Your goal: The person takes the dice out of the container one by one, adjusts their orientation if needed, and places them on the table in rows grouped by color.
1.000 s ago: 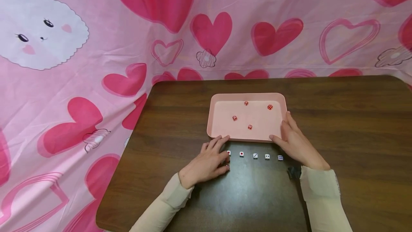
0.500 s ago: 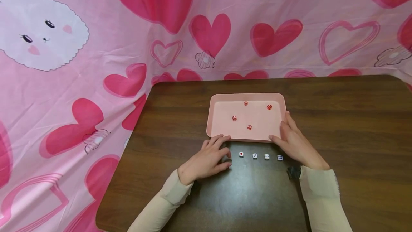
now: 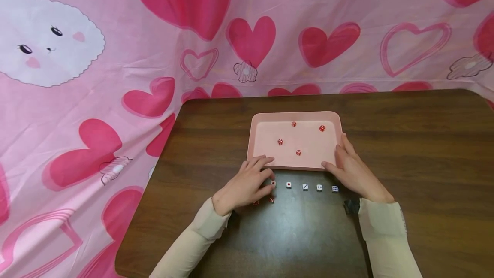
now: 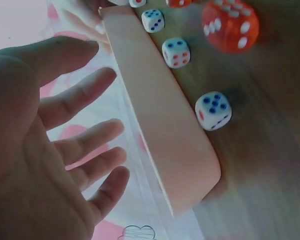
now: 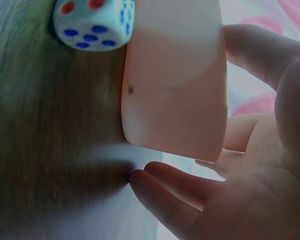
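A pink tray [image 3: 295,167] sits on the table with several red dice inside, one of them a red die [image 3: 299,152] near its front side. My right hand [image 3: 356,173] grips the tray's front right corner, thumb at the front rim and fingers along the side. The left hand [image 3: 245,187] hovers at the front left corner, fingers spread loosely and holding nothing. In the left wrist view, its fingertips [image 4: 110,75] stand apart from the tray wall [image 4: 155,115]. A row of white dice, including a white die [image 3: 288,185], lines the tray's front. The leftmost is partly behind the left hand.
Two red dice lie on the table by the left thumb, the clearer red die [image 3: 272,200] on the right. A small black object [image 3: 351,206] shows beside the right sleeve. Heart-print pink cloth [image 3: 251,42] hangs behind and left of the brown table [image 3: 417,149].
My left hand has shifted slightly left and toward the tray. Two red dice and the leftmost white die now show beside it. The right hand stays at the tray's corner.
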`<state>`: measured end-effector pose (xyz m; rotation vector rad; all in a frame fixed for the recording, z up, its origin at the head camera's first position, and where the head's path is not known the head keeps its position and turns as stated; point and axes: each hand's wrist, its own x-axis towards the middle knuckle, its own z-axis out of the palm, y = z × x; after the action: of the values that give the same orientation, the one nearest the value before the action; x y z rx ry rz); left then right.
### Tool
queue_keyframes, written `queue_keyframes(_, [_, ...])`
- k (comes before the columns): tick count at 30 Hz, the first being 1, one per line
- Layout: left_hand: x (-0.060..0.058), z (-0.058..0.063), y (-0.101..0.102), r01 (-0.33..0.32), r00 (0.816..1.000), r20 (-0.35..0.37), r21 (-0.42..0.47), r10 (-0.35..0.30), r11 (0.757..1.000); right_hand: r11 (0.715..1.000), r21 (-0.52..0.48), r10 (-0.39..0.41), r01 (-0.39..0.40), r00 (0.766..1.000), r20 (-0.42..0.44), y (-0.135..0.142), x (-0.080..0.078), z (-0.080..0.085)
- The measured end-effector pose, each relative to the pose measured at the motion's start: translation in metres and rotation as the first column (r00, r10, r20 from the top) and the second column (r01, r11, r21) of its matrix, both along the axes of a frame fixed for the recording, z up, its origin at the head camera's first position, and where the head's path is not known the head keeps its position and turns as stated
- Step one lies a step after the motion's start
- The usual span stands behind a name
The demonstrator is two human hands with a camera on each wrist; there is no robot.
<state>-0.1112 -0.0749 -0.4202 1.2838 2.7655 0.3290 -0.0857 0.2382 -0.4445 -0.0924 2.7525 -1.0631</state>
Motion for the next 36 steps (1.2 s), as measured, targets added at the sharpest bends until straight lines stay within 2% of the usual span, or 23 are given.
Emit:
queue_keyframes(5, [-0.008, 0.007, 0.002, -0.03, 0.999, -0.035, 0.032, 0.031, 0.999, 1.0, -0.008, 0.002, -0.003, 1.0, -0.008, 0.001, 0.0, -0.001])
queue_keyframes(10, [-0.018, 0.012, 0.007, -0.07, 0.997, -0.032, 0.063, 0.072, 0.996, 1.0, -0.015, 0.004, -0.005, 1.0, -0.021, 0.002, 0.0, -0.002])
queue_keyframes(20, [-0.037, 0.014, 0.016, -0.106, 0.991, -0.08, 0.073, 0.111, 0.992, 1.0, -0.01, 0.001, -0.001, 1.0, -0.017, 0.002, 0.0, -0.002])
queue_keyframes(29, [-0.051, 0.014, 0.023, -0.128, 0.991, -0.023, 0.066, 0.13, 0.99, 1.0, -0.02, -0.002, 0.002, 1.0, -0.013, 0.002, 0.0, -0.001])
queue_keyframes(36, [-0.066, 0.008, 0.026, -0.139, 0.99, 0.015, 0.03, 0.139, 0.99, 1.0, -0.015, -0.007, 0.007, 1.0, -0.015, 0.002, 0.0, -0.001])
